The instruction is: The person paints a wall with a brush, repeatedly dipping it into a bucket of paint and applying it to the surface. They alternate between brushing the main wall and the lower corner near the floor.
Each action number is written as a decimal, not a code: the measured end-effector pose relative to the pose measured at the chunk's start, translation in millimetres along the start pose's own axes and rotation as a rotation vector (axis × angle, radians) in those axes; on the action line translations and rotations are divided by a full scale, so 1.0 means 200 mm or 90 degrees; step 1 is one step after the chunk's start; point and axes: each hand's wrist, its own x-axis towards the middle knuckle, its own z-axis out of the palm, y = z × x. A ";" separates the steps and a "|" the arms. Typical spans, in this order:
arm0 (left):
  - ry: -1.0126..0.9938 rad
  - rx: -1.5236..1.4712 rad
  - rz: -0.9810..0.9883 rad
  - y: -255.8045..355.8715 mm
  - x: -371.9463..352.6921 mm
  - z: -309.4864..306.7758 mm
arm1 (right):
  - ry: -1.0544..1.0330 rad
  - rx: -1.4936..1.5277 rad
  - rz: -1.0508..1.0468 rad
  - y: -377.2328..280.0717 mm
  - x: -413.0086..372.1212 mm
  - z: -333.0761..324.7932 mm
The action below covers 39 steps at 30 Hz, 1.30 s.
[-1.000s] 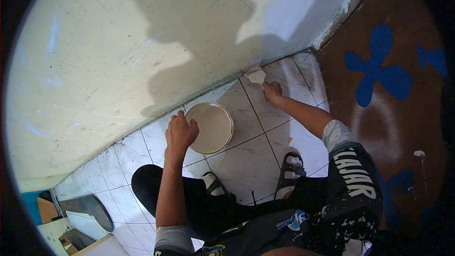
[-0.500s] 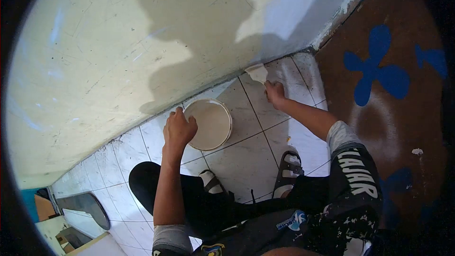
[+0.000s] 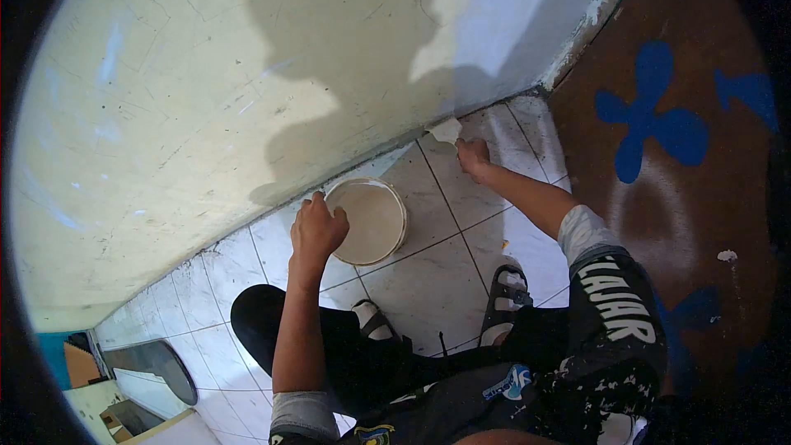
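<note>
My right hand (image 3: 473, 156) is closed around the handle of a wide paintbrush (image 3: 446, 130). The brush's pale, flared head lies at the foot of the wall (image 3: 346, 58), beside the floor's edge. At the left side of a round bucket (image 3: 391, 251), my left hand (image 3: 318, 231) curls its fingers over the rim, thumb toward the inside. Off-white liquid (image 3: 367, 218) fills part of the bucket, which stands upright on the tiles. The brush handle is mostly hidden in my right hand.
White tiled floor (image 3: 412, 280) runs along the wall, with my sandalled feet below the bucket. A brown surface with blue flower shapes (image 3: 651, 119) borders the tiles at right. A dark, rounded flat object (image 3: 177, 367) lies at lower left.
The brush head has shifted slightly along the wall's base, and my right hand with it. My left hand stays at the bucket rim; the whole view has shifted a little.
</note>
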 end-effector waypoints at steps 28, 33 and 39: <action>0.011 0.007 0.030 0.05 -0.05 -0.01 | -0.082 0.336 -0.298 -0.63 -0.59 -0.18; 0.016 0.008 0.028 0.03 -0.03 -0.02 | -0.031 0.228 -0.278 -0.25 -0.27 -0.10; -0.019 0.008 0.006 0.07 -0.03 -0.03 | -0.002 0.105 -0.179 0.03 -0.13 -0.11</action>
